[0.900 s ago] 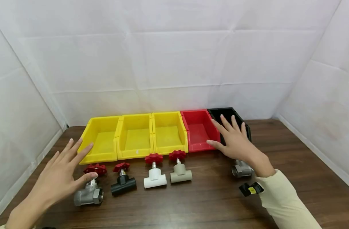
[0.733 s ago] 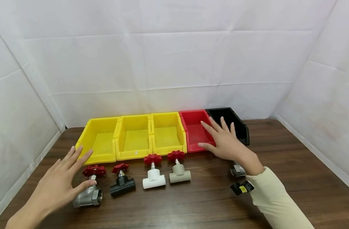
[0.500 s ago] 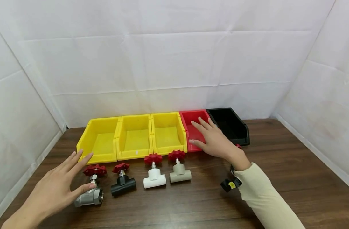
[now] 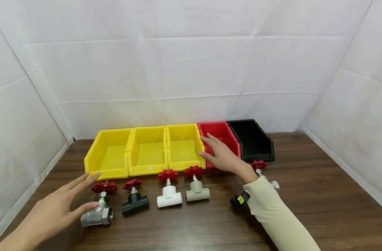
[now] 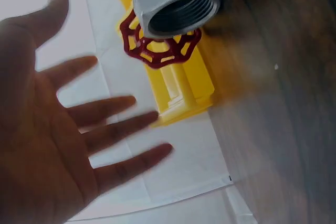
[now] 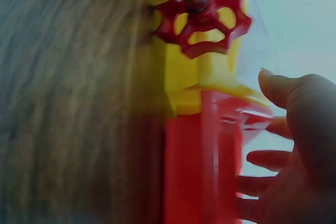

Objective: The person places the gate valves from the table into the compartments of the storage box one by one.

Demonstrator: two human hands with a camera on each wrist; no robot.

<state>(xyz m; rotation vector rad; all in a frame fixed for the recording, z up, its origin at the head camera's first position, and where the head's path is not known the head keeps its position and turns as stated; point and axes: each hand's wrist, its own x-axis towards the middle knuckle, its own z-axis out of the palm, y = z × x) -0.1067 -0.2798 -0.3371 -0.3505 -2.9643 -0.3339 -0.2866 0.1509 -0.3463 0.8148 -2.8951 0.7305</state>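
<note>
My left hand (image 4: 53, 211) hovers with spread fingers beside the metal valve (image 4: 97, 215) with a red handwheel, holding nothing. In the left wrist view that valve's threaded metal end (image 5: 178, 11) shows beyond the fingers. My right hand (image 4: 222, 157), fingers extended, is over the front of the red bin (image 4: 234, 141) and holds nothing. Nearest to it stands the beige valve (image 4: 198, 192); its red handwheel (image 6: 207, 22) appears in the right wrist view. Left of that are a white valve (image 4: 169, 197) and a black valve (image 4: 135, 203). My right forearm partly hides another metal valve (image 4: 274, 184).
Behind the valves runs a row of bins: several are yellow, including the leftmost yellow bin (image 4: 114, 157), then the red one and a black bin (image 4: 251, 143). White sheeting (image 4: 191, 69) encloses the wooden table (image 4: 191, 233) at back and sides.
My right hand has moved left, from in front of the black bin to over the red one, uncovering the black bin. My left hand has dropped slightly. The valves have stayed put.
</note>
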